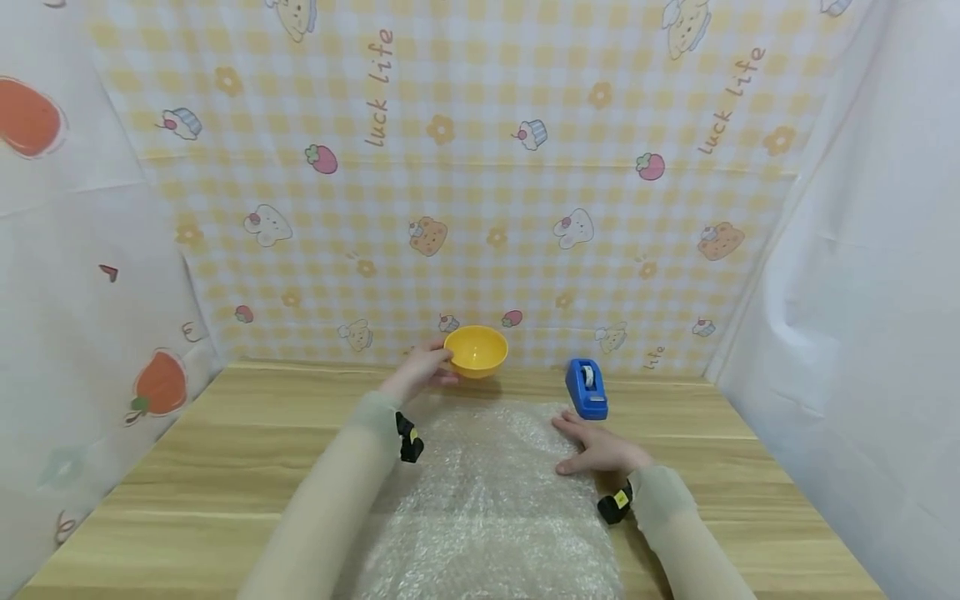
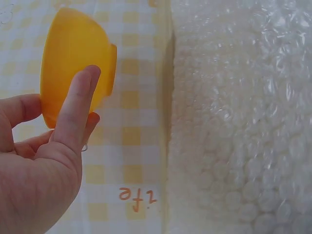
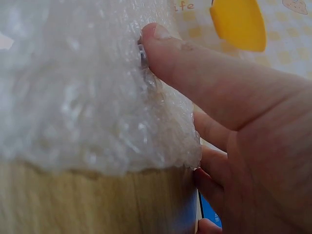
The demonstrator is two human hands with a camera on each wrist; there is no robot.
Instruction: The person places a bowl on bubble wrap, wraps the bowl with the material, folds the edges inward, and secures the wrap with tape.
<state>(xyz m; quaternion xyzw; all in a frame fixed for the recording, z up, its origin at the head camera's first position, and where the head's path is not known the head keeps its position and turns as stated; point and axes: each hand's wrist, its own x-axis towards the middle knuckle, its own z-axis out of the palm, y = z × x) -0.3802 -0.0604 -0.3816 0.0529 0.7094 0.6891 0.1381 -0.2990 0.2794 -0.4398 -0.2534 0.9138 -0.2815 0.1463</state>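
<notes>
My left hand (image 1: pixel 422 371) holds a yellow bowl (image 1: pixel 476 348) by its left side, raised over the far end of the bubble wrap. In the left wrist view the thumb and fingers (image 2: pixel 73 109) grip the bowl (image 2: pixel 73 58) near its rim, and it is tilted on its side. A sheet of clear bubble wrap (image 1: pixel 487 500) lies flat on the table. My right hand (image 1: pixel 600 446) rests on its right edge with fingers spread. Seen from the right wrist, the thumb (image 3: pixel 168 53) touches the bubble wrap (image 3: pixel 73 97), while the other fingers lie along its edge, partly hidden.
A blue tape dispenser (image 1: pixel 587 389) with a roll of tape stands just beyond the right hand. The wooden table (image 1: pixel 225 467) ends at a patterned cloth backdrop (image 1: pixel 480 183). White cloth (image 1: pixel 847 292) hangs on the right side, and printed cloth on the left.
</notes>
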